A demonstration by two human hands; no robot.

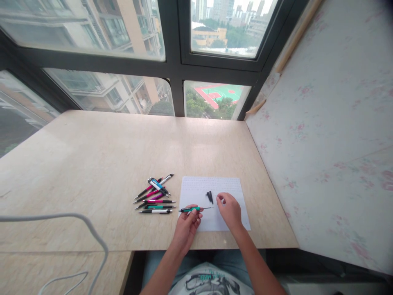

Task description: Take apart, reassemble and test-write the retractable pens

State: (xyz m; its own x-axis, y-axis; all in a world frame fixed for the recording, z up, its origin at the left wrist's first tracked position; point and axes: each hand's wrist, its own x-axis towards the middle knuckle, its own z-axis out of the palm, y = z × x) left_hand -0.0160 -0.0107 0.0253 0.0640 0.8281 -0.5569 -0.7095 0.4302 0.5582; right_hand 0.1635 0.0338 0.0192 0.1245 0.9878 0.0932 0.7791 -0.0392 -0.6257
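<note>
Fingers of your left hand (186, 226) are clamped around a green pen barrel (188, 209), held over the left part of the paper sheet (215, 222) with a thin bare refill (206, 208) poking out toward your right. Your right hand (231, 209) hovers over the same sheet, thumb and fingertips bunched close; can't tell if something tiny is pinched in there. Between the hands and a bit farther from you, two black pen pieces (211, 197) lie side by side on the paper, slim and kinda tapered.

So progress-wise, I'd say you've got one pen opened up and it's not back together. The pile of pens (155, 201) just left of the sheet looks whole as far as I can see: pink, green, blue, purple and white barrels with black sections, shiny like plastic, some crossed, the nearest ones lying nearly parallel. Paper's flat, with faint lines across it. Tabletop (92, 164) is smooth, beige and marbled, with a smooth grey cable (58, 217) curving over its left end.
</note>
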